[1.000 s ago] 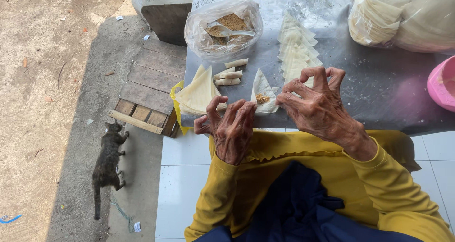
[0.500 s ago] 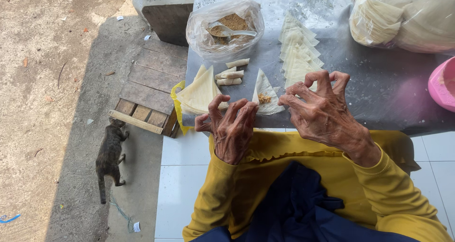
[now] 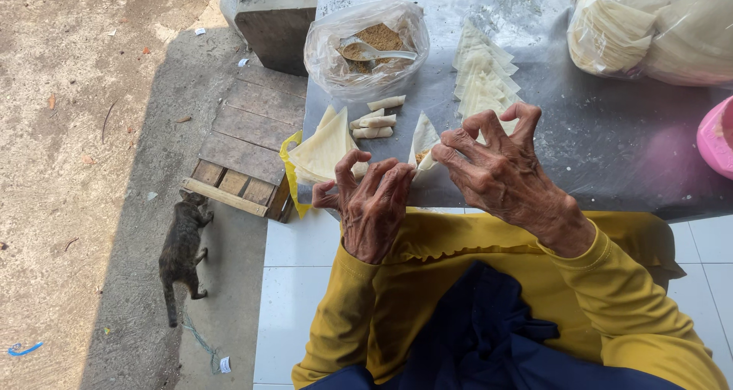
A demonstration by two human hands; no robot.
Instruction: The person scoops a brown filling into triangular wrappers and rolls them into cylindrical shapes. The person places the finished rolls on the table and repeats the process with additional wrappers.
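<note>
A dark cat [image 3: 183, 254] stood on the ground at far left. On the grey table [image 3: 611, 138], a clear bag [image 3: 365, 48] held brown filling and a spoon [image 3: 376, 52]. Nearer, the left hand [image 3: 372, 205] and right hand [image 3: 500, 170] pinched a filled wrapper [image 3: 422, 142], fingers curled around it. A bagged stack of wrappers [image 3: 649, 27] lay far right.

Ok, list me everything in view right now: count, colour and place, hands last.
Grey metal table: one, upper right.
Clear plastic bag of brown filling with a spoon: one, table's far left.
Rolled pale pastries: four, below that bag.
Stack of triangular pale wrappers: one, table's left edge.
Row of triangular pale wrappers: one, table centre.
Half-folded pale wrapper with filling: one, between both hands.
Large bag of pale wrappers: one, top right.
Pink bowl: one, right edge.
Wooden crate: one, left of table.
Dark cat: one, on the ground.
Left hand: fingers at the wrapper.
Right hand: fingers pinching the wrapper.
</note>
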